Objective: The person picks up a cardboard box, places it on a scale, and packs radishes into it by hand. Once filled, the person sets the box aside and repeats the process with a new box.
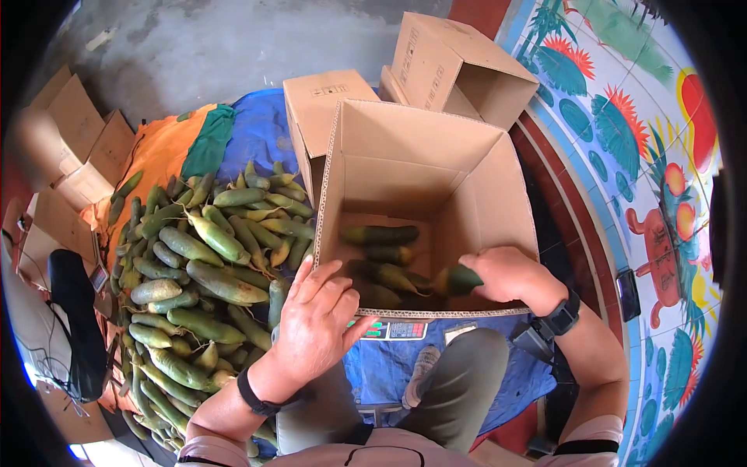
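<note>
A cardboard box [420,175] stands open in front of me, with several green radishes [381,235] lying on its bottom. My right hand [510,274] reaches inside near the front right corner, its fingers closed round a green radish [461,281]. At the box's front left corner is my left hand [317,315], fingers stretched out and apart, holding nothing. To the left of the box lies a large heap of green radishes [226,288]. A scale's keypad and display [401,331] show just below the box's near edge.
More cardboard boxes [459,58] stand behind, and others [78,148] at the far left. Blue sheeting [264,128] and orange sheeting [159,148] cover the floor. A phone [628,296] is at the painted tile wall [661,194]. Part of another person [47,311] shows at the left edge.
</note>
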### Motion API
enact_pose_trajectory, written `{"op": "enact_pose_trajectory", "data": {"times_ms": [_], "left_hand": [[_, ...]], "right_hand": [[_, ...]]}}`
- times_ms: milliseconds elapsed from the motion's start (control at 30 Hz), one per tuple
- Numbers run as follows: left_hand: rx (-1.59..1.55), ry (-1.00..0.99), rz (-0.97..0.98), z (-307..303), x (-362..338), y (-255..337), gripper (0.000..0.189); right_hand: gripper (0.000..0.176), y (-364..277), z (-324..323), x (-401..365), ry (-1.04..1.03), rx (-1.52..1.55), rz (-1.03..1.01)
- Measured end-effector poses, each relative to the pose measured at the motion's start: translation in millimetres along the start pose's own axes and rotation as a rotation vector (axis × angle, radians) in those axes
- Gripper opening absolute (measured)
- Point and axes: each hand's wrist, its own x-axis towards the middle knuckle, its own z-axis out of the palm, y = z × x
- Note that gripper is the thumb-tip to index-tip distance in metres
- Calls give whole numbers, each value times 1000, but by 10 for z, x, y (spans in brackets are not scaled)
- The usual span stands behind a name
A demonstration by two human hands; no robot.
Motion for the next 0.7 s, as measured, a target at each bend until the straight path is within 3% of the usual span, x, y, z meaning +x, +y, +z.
{"op": "enact_pose_trajectory", "data": {"times_ms": [133, 200, 233, 300, 533, 700], "left_hand": [[15, -39, -2, -15, 6, 10, 35], [15, -46, -9, -30, 8, 21, 35], [15, -51, -14, -27, 11, 30, 35], [16, -43, -15, -19, 3, 27, 35], [15, -31, -34, -18, -18, 48, 36], [26, -48, -20, 2, -16, 85, 37]], "right_hand": [[45, -21, 18, 86, -23, 52, -37], [43, 33, 128, 101, 379, 155, -99], [43, 58, 117, 90, 377, 156, -98], [37, 96, 46, 36, 573, 239, -203], [18, -325, 140, -518, 897, 530, -27], [27, -383, 487, -616, 1062, 318, -45]]}}
